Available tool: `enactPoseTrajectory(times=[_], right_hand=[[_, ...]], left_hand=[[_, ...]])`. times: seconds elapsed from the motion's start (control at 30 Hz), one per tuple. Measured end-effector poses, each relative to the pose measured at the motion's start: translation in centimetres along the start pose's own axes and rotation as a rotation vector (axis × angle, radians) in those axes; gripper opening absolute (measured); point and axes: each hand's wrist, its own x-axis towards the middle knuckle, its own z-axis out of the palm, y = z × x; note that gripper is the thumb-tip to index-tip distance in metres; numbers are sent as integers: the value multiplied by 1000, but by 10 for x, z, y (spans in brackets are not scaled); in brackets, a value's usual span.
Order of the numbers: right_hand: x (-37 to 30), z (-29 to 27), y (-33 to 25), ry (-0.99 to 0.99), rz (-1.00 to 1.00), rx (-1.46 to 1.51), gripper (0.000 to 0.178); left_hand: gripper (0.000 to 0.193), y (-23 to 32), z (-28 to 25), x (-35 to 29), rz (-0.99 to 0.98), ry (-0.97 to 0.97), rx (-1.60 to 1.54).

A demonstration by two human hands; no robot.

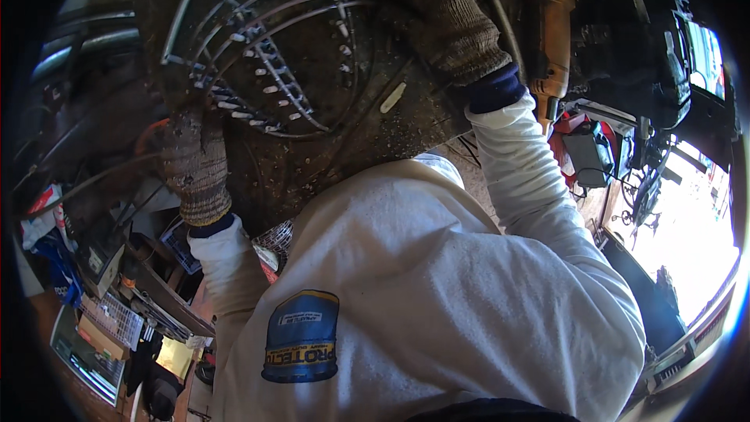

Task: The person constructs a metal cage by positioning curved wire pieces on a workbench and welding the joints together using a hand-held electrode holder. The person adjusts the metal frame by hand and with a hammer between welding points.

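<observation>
A frame of curved metal rods (271, 89), with rows of short pegs along its cross pieces, lies on a dark, dirty workbench (262, 180). My left hand (193, 158), in a brown knitted work glove, is beside the frame's lower left end; its fingers blur into the dark surface. To the right of the frame, my right hand (462, 37) wears a matching glove and rests low over the bench. Shadow hides its fingers, so any grip is unclear. A thin rod seems to run from the frame toward this hand.
Right of my right hand lies an orange angle grinder (555, 47) with a tan disc. A flat pale strip (393, 98) sits on the bench among grit. Red and grey equipment (587, 152) stands lower right. Wire racks (113, 319) and boxes crowd the lower left.
</observation>
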Motion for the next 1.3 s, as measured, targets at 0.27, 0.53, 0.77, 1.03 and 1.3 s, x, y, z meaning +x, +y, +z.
enactPoseTrajectory(times=[0.27, 0.53, 0.77, 1.03, 1.3], right_hand=[[10, 16, -7, -66, 31, 23, 37], [4, 30, 10, -49, 54, 155, 40], [0, 37, 29, -66, 192, 221, 40], [8, 22, 1, -86, 99, 25, 38], [5, 27, 19, -117, 92, 22, 38]], left_hand=[[39, 11, -10, 4, -170, -33, -288], [27, 17, -14, 12, -186, 272, -383], [28, 15, -13, 10, -181, 253, -401], [29, -5, -54, 21, -297, 68, -1053], [30, -26, -54, 26, -371, -150, -1441]])
